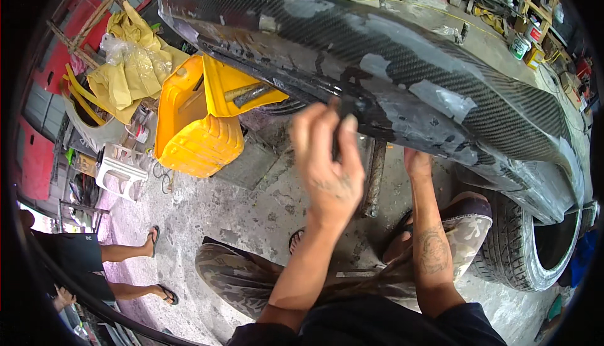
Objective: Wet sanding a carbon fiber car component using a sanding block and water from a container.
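A long, curved car body panel [302, 28] with a carbon-fibre weave stretches across the upper part of the view. Grey patches cover parts of its surface, and its lower face looks wet and shiny. My left hand [330, 163] is at the panel's lower edge, fingers and thumb pinched around a small dark sheet [341, 108]; motion blurs the fingertips. To the right, my right hand [418, 162] reaches up to the same lower edge, where the panel hides its fingers.
A yellow plastic container [204, 147] stands on the floor at left, beside a white stool [121, 168] and brown paper [129, 69]. Tires [509, 258] are under the panel's right end. Another person's legs [132, 253] show at lower left. Cans [521, 46] and clutter line the far right.
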`<state>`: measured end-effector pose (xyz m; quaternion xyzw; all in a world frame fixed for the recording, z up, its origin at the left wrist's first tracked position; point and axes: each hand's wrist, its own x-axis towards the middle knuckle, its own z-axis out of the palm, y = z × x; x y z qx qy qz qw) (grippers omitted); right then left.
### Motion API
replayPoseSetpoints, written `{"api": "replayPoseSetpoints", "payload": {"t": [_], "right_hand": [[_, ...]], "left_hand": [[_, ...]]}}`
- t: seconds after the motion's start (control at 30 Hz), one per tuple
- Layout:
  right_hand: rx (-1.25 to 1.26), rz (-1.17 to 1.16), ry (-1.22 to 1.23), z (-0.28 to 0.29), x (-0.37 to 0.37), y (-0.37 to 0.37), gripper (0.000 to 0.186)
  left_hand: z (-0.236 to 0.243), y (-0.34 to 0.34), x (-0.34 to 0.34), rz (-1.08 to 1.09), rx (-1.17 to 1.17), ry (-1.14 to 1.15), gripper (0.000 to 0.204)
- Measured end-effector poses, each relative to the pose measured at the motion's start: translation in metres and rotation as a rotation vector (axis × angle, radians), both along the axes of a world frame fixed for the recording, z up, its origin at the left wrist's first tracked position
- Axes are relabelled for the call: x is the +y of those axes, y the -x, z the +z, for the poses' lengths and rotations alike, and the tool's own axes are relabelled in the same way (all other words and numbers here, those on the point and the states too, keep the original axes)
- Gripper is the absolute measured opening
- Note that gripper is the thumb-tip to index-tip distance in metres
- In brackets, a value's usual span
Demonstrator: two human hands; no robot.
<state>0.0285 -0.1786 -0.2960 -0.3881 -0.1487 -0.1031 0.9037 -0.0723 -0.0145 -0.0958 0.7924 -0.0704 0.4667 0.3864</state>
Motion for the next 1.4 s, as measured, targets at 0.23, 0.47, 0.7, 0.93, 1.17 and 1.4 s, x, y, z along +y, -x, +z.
{"api": "replayPoseSetpoints", "payload": {"t": [0.23, 0.47, 0.7, 0.93, 1.17, 1.4], "right_hand": [[0.003, -0.053, 0.008, -0.013, -0.003, -0.007, 0.081], [0.09, -0.099, 0.087, -0.013, -0.006, -0.004, 0.086], [0.003, -0.094, 0.039, -0.006, -0.004, -0.005, 0.077], [0.072, -0.126, 0.074, -0.01, 0.002, 0.003, 0.082], [0.07, -0.175, 0.128, -0.026, 0.003, -0.005, 0.08], [0.002, -0.179, 0.219, -0.035, -0.006, -0.008, 0.075]], "left_hand": [[-0.001, -0.001, 0.002, -0.008, -0.019, -0.039, 0.017], [0.006, 0.0, 0.005, 0.008, -0.002, -0.132, 0.015], [0.007, -0.003, 0.01, -0.01, -0.019, -0.137, 0.021], [0.006, 0.003, 0.002, -0.005, 0.003, -0.128, 0.02], [0.008, 0.004, 0.0, 0.013, -0.011, -0.152, 0.012], [0.003, 0.004, 0.002, -0.023, 0.014, -0.139, 0.02]]}}
